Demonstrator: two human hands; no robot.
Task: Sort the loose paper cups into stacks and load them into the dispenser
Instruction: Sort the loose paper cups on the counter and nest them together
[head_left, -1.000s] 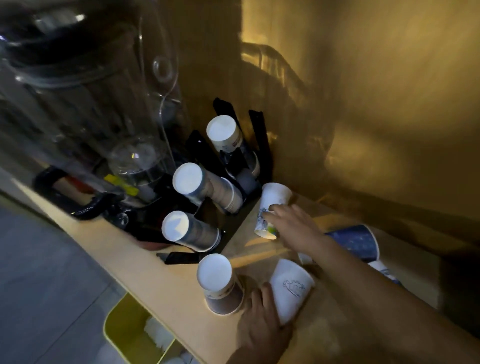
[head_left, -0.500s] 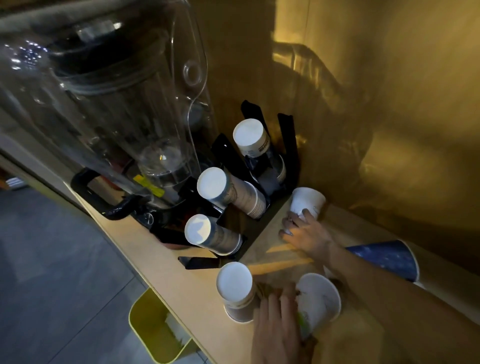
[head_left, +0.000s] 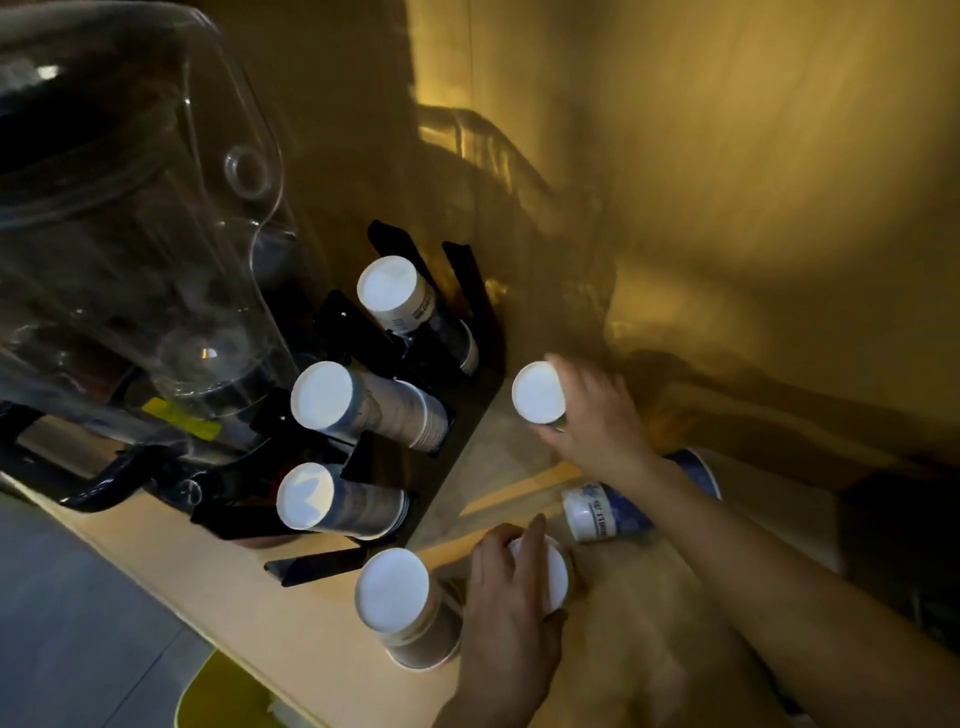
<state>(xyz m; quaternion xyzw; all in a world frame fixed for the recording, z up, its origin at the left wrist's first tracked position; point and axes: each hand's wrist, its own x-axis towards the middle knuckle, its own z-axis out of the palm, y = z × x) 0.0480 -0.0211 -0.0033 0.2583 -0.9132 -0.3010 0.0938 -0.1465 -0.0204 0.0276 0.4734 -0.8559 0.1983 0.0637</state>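
Now, from the head view, the right hand (head_left: 597, 415) has its fingers wrapped round an upturned white paper cup (head_left: 538, 392) beside the black slanted cup dispenser (head_left: 467, 291), which holds 3 stacks. The left hand (head_left: 511, 587) clamps another inverted white cup (head_left: 556, 577) next to a loose standing stack (head_left: 400, 597) on the pale wooden counter (head_left: 249, 597). Sorting is underway; nesting each cup onto a stack seems next. Half a second ago, the left cup lay mouth-up.
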